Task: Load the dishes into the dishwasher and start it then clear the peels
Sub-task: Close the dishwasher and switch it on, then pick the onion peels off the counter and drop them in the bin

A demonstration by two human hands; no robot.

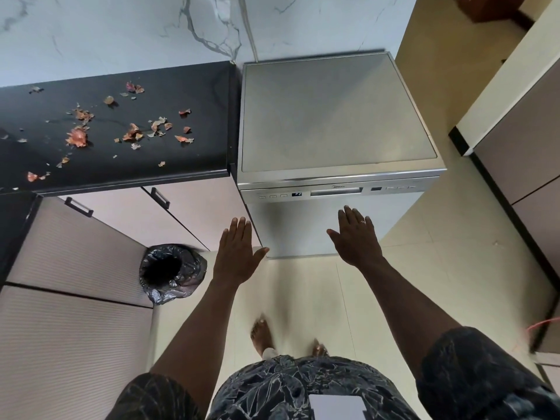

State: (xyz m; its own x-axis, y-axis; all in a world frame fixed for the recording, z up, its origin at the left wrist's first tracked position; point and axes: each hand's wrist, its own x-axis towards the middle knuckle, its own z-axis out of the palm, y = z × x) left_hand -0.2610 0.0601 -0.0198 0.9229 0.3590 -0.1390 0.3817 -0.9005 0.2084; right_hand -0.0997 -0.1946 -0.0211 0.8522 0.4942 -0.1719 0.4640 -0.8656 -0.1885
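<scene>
A silver dishwasher [336, 116] stands against the marble wall with its door closed; a small display [296, 194] on its control strip is lit. Onion peels [77, 137] lie scattered over the black countertop [194, 153] to its left. My left hand [238, 253] is held flat and empty in front of the dishwasher's lower left corner. My right hand [356, 237] is spread flat in front of the door, with a ring on one finger; whether it touches the door is unclear. No dishes are visible.
A bin lined with a black bag [169, 271] stands on the floor beneath the counter, left of my left hand. Cabinet drawers with black handles [79, 207] run under the counter. More cabinets [521, 165] line the right side. My bare feet [262, 334] stand on beige tiles.
</scene>
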